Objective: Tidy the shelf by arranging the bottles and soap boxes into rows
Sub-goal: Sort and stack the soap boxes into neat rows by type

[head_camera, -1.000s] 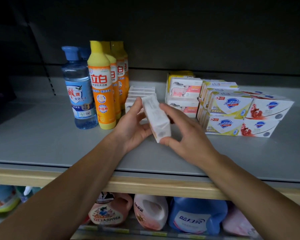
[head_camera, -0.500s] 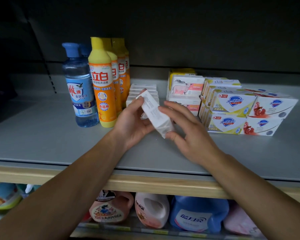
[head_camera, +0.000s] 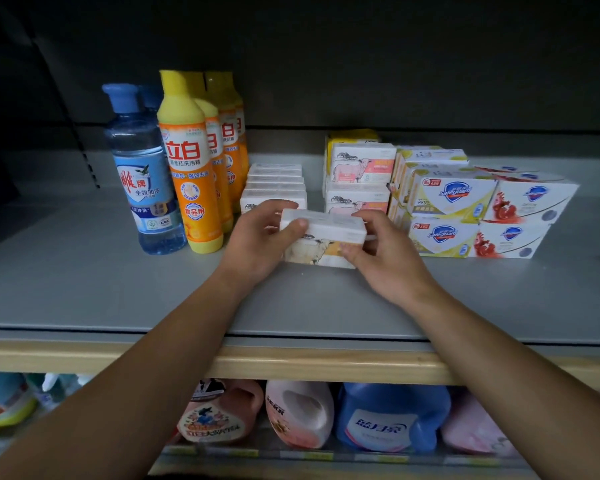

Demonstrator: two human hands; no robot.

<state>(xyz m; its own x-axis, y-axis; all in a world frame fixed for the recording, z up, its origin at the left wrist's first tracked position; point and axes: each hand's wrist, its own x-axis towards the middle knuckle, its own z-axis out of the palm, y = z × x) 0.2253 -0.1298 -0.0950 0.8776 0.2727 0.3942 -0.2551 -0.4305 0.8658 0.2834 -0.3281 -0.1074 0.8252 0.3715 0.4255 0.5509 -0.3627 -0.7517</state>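
A white soap box with a sheep picture (head_camera: pixel 321 237) lies level just over the grey shelf (head_camera: pixel 84 278), held from both ends. My left hand (head_camera: pixel 260 240) grips its left end, my right hand (head_camera: pixel 385 254) grips its right end. Right behind it runs a row of matching white soap boxes (head_camera: pixel 274 187). To the left stand a blue bottle (head_camera: pixel 142 174) and a row of yellow-orange bottles (head_camera: pixel 191 168). On the right are stacked pink sheep soap boxes (head_camera: pixel 361 168) and Safeguard soap boxes (head_camera: pixel 465 206).
The shelf has a wooden front edge (head_camera: pixel 291 365). Below it, a lower shelf holds large detergent jugs (head_camera: pixel 388 420). A dark back panel (head_camera: pixel 361 64) closes the shelf behind the goods. Bare shelf surface lies at the front left and far right.
The soap box was tilted on end between my hands; now it is turned level with its long side facing me, and lowered toward the shelf in front of the white box row.
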